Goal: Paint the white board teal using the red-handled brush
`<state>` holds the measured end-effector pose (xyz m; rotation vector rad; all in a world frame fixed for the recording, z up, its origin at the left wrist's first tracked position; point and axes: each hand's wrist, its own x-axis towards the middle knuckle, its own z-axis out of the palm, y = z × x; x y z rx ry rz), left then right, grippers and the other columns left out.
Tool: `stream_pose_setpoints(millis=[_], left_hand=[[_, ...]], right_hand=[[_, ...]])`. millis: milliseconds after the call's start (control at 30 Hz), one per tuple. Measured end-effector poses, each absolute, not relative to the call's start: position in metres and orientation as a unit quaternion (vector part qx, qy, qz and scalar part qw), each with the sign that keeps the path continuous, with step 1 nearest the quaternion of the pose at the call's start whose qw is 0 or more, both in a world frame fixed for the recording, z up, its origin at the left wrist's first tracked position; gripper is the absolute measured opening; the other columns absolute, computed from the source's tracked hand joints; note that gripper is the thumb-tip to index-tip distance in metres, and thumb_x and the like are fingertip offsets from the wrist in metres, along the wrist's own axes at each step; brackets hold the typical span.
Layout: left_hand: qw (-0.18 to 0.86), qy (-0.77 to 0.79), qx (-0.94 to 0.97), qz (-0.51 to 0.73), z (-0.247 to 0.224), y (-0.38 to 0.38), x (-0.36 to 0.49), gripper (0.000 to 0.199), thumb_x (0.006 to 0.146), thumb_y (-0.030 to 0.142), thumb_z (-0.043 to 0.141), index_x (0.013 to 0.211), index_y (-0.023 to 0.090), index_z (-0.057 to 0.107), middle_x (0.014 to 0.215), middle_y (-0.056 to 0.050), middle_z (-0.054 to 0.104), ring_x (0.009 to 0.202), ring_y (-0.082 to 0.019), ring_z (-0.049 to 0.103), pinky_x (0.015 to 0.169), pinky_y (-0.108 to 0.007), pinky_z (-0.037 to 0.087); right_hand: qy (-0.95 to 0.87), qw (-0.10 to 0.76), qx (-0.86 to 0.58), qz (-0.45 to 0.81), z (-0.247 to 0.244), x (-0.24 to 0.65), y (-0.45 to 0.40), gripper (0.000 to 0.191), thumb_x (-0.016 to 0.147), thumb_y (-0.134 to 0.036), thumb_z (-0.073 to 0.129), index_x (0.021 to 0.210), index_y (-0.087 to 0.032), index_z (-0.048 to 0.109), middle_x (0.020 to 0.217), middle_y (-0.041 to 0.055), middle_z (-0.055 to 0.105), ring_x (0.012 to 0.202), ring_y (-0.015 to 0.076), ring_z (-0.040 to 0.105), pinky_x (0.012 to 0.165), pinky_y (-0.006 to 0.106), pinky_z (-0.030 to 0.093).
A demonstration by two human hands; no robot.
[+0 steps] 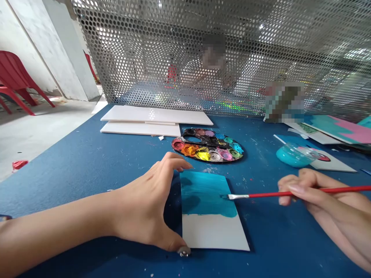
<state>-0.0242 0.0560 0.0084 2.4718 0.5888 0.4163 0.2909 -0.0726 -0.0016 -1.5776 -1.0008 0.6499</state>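
We inspected the work at a blue tabletop. A white board lay flat near the middle of it, its far half coated in teal paint with a glossy, wet look, and its near part bare. The left grip was spread wide and closed on nothing. It straddled the board's left edge, with the fingers arched by the far corner and the thumb by the near corner, but we could not tell how firmly it bore on the board. The right grip was closed in a pinch on a red-handled paintbrush, whose bristles met the teal coat from the right. Farther off lay a round palette of caked colours. To the right stood a clear cup of turquoise paint, beside other painted boards.

In our judgement, slack in the left grip could let the board skid under brush pressure and streak the coat. A stray finger on the wet area could smear it, and an overloaded brush could drip onto the bare part. A careless sweep of the right forearm could tip the cup across the neighbouring boards.
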Motion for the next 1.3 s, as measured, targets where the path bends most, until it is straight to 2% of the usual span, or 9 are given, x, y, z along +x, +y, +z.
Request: stream_pose_setpoints(millis=[133, 233, 467, 733, 1033, 1200, 1300], left_hand=[[0.287, 0.226, 0.92, 0.144, 0.009, 0.056, -0.025, 0.107, 0.052, 0.039, 0.101, 0.128, 0.027, 0.027, 0.134, -0.014, 0.043, 0.118, -0.039, 0.057, 0.093, -0.057, 0.057], [0.292, 0.232, 0.918, 0.137, 0.009, 0.056, -0.026, 0.105, 0.054, 0.037, 0.1, 0.128, 0.026, 0.027, 0.135, -0.014, 0.042, 0.12, -0.04, 0.056, 0.096, -0.059, 0.055], [0.302, 0.239, 0.914, 0.132, 0.011, 0.055, -0.026, 0.104, 0.053, 0.041, 0.099, 0.128, 0.027, 0.028, 0.136, -0.015, 0.043, 0.12, -0.041, 0.056, 0.095, -0.06, 0.056], [0.293, 0.228, 0.918, 0.137, 0.008, 0.056, -0.025, 0.105, 0.054, 0.042, 0.1, 0.129, 0.027, 0.028, 0.135, -0.015, 0.044, 0.12, -0.041, 0.056, 0.095, -0.06, 0.056], [0.3, 0.238, 0.915, 0.128, 0.011, 0.055, -0.024, 0.107, 0.051, 0.038, 0.1, 0.128, 0.026, 0.027, 0.134, -0.015, 0.044, 0.117, -0.04, 0.057, 0.095, -0.06, 0.055], [0.289, 0.228, 0.92, 0.138, 0.007, 0.057, -0.022, 0.108, 0.052, 0.036, 0.102, 0.129, 0.028, 0.026, 0.135, -0.014, 0.043, 0.12, -0.04, 0.056, 0.094, -0.059, 0.056], [0.286, 0.22, 0.922, 0.145, 0.007, 0.056, -0.023, 0.107, 0.054, 0.039, 0.101, 0.129, 0.028, 0.025, 0.135, -0.014, 0.043, 0.121, -0.041, 0.056, 0.096, -0.058, 0.056]], right_hand=[[-0.391, 0.585, -0.647, 0.293, 0.0, 0.298, -0.076, 0.035, 0.078, -0.045, 0.084, 0.057, -0.029, 0.061, 0.065, 0.0017, 0.06, 0.08, 0.0217, 0.06, 0.068, 0.025, 0.053], [-0.406, 0.597, -0.618, 0.311, 0.004, 0.281, -0.067, 0.035, 0.079, -0.044, 0.083, 0.058, -0.028, 0.06, 0.066, 0.0002, 0.059, 0.076, 0.0186, 0.058, 0.066, 0.021, 0.051], [-0.466, 0.548, -0.597, 0.356, 0.004, 0.238, -0.048, 0.038, 0.078, -0.055, 0.083, 0.063, -0.026, 0.064, 0.069, -0.0012, 0.063, 0.075, 0.0196, 0.062, 0.071, 0.029, 0.05], [-0.475, 0.507, -0.603, 0.393, 0.004, 0.237, -0.045, 0.039, 0.082, -0.057, 0.08, 0.067, -0.026, 0.06, 0.072, -0.0009, 0.068, 0.08, 0.0213, 0.064, 0.077, 0.033, 0.049], [-0.463, 0.509, -0.649, 0.324, 0.003, 0.261, -0.057, 0.04, 0.075, -0.058, 0.081, 0.061, -0.026, 0.062, 0.07, 0.0005, 0.065, 0.075, 0.0219, 0.061, 0.073, 0.034, 0.05], [-0.464, 0.503, -0.671, 0.285, -0.001, 0.293, -0.071, 0.039, 0.073, -0.056, 0.083, 0.058, -0.028, 0.06, 0.066, 0.0026, 0.062, 0.075, 0.0272, 0.064, 0.069, 0.039, 0.057], [-0.44, 0.541, -0.666, 0.264, 0.0, 0.3, -0.073, 0.037, 0.074, -0.053, 0.082, 0.056, -0.029, 0.059, 0.064, 0.0022, 0.058, 0.073, 0.0271, 0.062, 0.062, 0.038, 0.056]])
